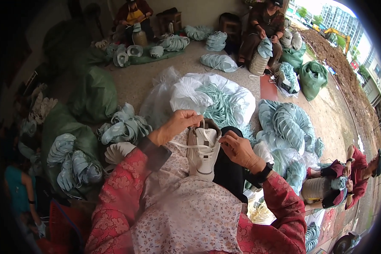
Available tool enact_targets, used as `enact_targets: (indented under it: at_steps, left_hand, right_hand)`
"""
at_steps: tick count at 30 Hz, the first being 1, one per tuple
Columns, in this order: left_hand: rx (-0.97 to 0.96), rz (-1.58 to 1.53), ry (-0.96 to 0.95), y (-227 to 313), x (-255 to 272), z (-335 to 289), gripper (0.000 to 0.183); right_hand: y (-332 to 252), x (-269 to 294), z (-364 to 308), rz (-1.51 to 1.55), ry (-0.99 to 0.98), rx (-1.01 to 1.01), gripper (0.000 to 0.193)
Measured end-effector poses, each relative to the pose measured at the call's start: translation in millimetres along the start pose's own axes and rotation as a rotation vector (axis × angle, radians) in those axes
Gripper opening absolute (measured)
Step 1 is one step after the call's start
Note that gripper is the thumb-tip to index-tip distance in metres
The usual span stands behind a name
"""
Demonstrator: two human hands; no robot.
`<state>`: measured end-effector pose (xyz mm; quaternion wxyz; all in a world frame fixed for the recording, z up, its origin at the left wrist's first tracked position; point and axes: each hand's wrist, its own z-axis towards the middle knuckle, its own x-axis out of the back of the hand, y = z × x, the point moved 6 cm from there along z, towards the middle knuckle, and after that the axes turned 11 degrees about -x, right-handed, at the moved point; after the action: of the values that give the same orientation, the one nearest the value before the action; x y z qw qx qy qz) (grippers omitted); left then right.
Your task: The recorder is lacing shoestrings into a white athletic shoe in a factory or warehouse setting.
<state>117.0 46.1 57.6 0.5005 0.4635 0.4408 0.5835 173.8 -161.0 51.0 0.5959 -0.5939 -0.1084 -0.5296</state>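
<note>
A cream and white shoe upper (194,158) rests toe toward me on my lap, over a floral apron (186,211). A pale flat shoelace (186,145) runs through its lower eyelets, and a loose length trails to the left. My left hand (178,125) is closed at the upper's far left edge, pinching the lace between thumb and fingertips. On the other side, my right hand (240,151) has its thumb and fingers pressed together at the right eyelet edge. What lies between those right fingertips is too small to make out.
Beyond the upper lies a white plastic bag (190,91) holding tangled pale green laces (220,101). Stacked light-blue uppers (285,125) sit at the right, with more (125,125) at the left beside green sacks (93,93). Several other people work around the room.
</note>
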Motion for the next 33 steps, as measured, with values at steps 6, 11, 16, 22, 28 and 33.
enact_targets:
  at_steps: [6, 11, 16, 22, 28, 33]
  left_hand:
    - [-0.088, -0.057, -0.03, 14.8, -0.9, -3.2, 0.029]
    - [-0.078, -0.187, -0.097, 16.0, -20.7, -2.7, 0.029]
    - [0.019, -0.252, -0.127, -14.5, -38.0, -3.1, 0.033]
    - [0.134, -0.481, -0.045, -28.2, -32.8, 8.8, 0.031]
    - [0.102, -0.56, -0.095, -26.5, -35.1, 12.5, 0.031]
    - [0.076, -0.489, -0.085, -28.1, -33.9, 10.4, 0.031]
  right_hand:
    - [-1.2, -15.1, 6.1, 0.051, -0.1, 0.136, 0.011]
    - [4.8, -34.5, -0.7, 0.013, -0.128, 0.058, 0.008]
    - [-6.9, -27.7, -14.5, 0.154, -0.172, 0.078, 0.009]
    - [-11.6, -4.3, 0.1, -0.298, -0.097, 0.237, 0.016]
    - [-32.7, -16.0, -2.4, -0.572, -0.094, 0.57, 0.008]
    - [-31.4, -15.5, -0.6, -0.65, 0.12, 0.488, 0.013]
